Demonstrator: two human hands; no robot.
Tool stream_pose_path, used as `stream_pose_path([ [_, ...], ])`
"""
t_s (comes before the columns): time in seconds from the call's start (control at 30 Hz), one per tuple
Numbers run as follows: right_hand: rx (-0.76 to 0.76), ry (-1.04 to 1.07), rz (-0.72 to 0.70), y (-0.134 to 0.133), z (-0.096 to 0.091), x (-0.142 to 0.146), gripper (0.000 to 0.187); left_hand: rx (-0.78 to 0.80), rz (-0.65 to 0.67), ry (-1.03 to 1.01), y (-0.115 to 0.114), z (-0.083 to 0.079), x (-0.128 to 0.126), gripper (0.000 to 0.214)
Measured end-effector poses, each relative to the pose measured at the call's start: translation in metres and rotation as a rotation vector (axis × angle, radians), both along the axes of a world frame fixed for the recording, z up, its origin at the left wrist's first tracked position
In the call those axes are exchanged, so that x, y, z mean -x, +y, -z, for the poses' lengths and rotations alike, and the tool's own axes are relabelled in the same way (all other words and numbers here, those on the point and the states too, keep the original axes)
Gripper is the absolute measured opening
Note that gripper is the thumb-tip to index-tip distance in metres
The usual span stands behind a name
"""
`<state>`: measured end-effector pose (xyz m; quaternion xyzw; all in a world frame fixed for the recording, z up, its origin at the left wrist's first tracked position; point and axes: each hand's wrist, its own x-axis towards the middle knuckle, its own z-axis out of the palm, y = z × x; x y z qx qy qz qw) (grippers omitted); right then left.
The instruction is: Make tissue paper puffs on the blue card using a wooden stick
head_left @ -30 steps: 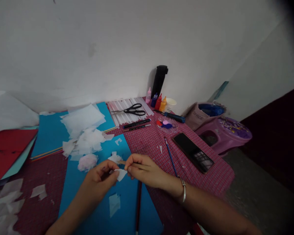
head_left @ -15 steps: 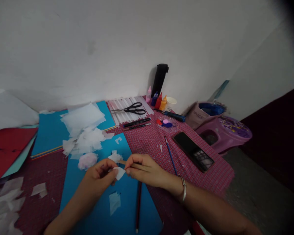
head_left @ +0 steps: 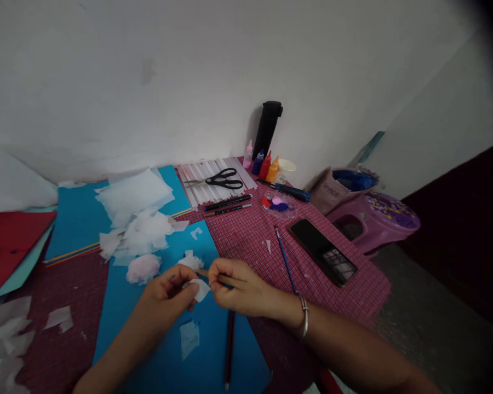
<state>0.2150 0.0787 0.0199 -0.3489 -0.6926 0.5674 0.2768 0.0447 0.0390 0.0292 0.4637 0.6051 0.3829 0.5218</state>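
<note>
My left hand (head_left: 170, 290) is closed, pinching a small white paper piece (head_left: 201, 290) between thumb and fingers. Close beside it, my right hand (head_left: 238, 287) is closed round a thin tan stick (head_left: 203, 272), whose tip sticks out past the knuckles. The right fingertips meet the edge of the paper; whether they grip it, I cannot tell. Beneath both hands lies a blue sheet (head_left: 143, 334). On it are a pale pink crumpled paper puff (head_left: 143, 268), a smaller white puff (head_left: 191, 261) partly behind my hands, a loose paper scrap (head_left: 189, 338) and a dark pencil (head_left: 229, 353).
White paper pieces (head_left: 145, 232) are heaped at the back of the blue sheet. Scissors (head_left: 222, 179) lie behind, near paint bottles (head_left: 266, 164) and a black bottle (head_left: 268, 128). To the right are a paintbrush (head_left: 285, 260), a phone (head_left: 322, 251) and a pink stool (head_left: 373, 224).
The view has shifted slightly, so the table things appear a little further left. The right fingers have curled a bit more; both hands keep their places by the paper piece.
</note>
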Motion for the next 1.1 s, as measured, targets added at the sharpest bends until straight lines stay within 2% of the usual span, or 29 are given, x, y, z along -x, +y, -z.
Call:
stream_pose_path([
  [0.13,0.007,0.015,0.019,-0.001,0.001,0.001,0.011,-0.153,-0.070,0.164,-0.003,0.002,0.004,0.028],
  [0.2,0.012,0.024,0.030,-0.002,0.001,0.001,0.012,-0.236,-0.080,0.282,-0.006,0.003,0.007,0.022],
  [0.27,0.029,0.037,0.033,-0.001,0.001,0.000,0.013,-0.243,-0.004,0.362,-0.008,0.005,0.010,0.014],
  [0.4,0.113,0.106,0.039,0.003,-0.007,-0.004,0.010,-0.210,0.115,0.435,-0.011,0.008,0.017,0.014],
  [0.57,0.185,0.132,0.050,0.006,-0.017,-0.010,0.007,-0.366,0.203,0.690,-0.019,0.015,0.036,0.015],
  [0.63,0.155,0.122,0.048,0.005,-0.018,-0.011,0.015,-0.355,0.207,0.820,-0.023,0.015,0.041,0.017],
  [0.77,0.047,0.183,0.004,0.002,-0.015,-0.013,0.027,-0.226,0.214,1.028,-0.023,0.015,0.038,0.026],
  [0.83,-0.006,0.201,0.007,0.001,-0.015,-0.015,0.032,-0.204,0.215,1.052,-0.020,0.017,0.033,0.026],
  [0.93,-0.071,0.244,0.045,0.000,-0.014,-0.016,0.033,-0.254,0.236,0.970,-0.015,0.021,0.028,0.019],
  [1.0,-0.054,0.284,0.084,0.000,-0.014,-0.016,0.028,-0.349,0.248,0.886,-0.014,0.021,0.027,0.020],
  [1.1,0.049,0.335,0.120,0.001,-0.014,-0.013,0.021,-0.543,0.223,0.831,-0.014,0.014,0.024,0.018],
])
